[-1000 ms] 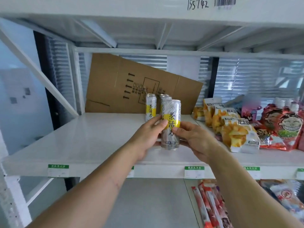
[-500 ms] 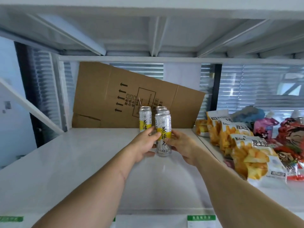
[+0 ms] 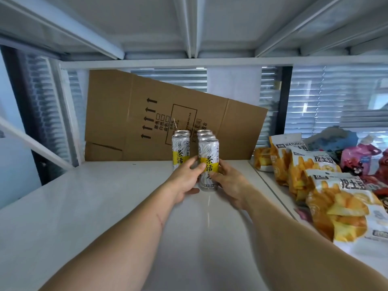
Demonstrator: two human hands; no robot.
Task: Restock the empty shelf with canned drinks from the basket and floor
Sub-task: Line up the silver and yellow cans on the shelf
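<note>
A silver can with a yellow band (image 3: 208, 164) stands upright on the white shelf (image 3: 88, 206), at the front of the right-hand row. My left hand (image 3: 184, 181) and my right hand (image 3: 227, 183) grip it from either side, fingers curled round its lower half. Two more cans (image 3: 204, 134) line up behind it. A second row of cans (image 3: 180, 150) stands just to the left, its front can partly hidden by my left fingers. The basket and floor are out of view.
A flattened cardboard box (image 3: 147, 114) leans against the back of the shelf behind the cans. Orange snack bags (image 3: 336, 202) and colourful pouches (image 3: 361, 156) fill the shelf's right side. The upper shelf's underside (image 3: 189, 28) hangs low overhead. Bare shelf lies left of the cans.
Both hands have carried the can deeper into the shelf and lowered it onto the surface in front of the right row. My head has moved closer and lower.
</note>
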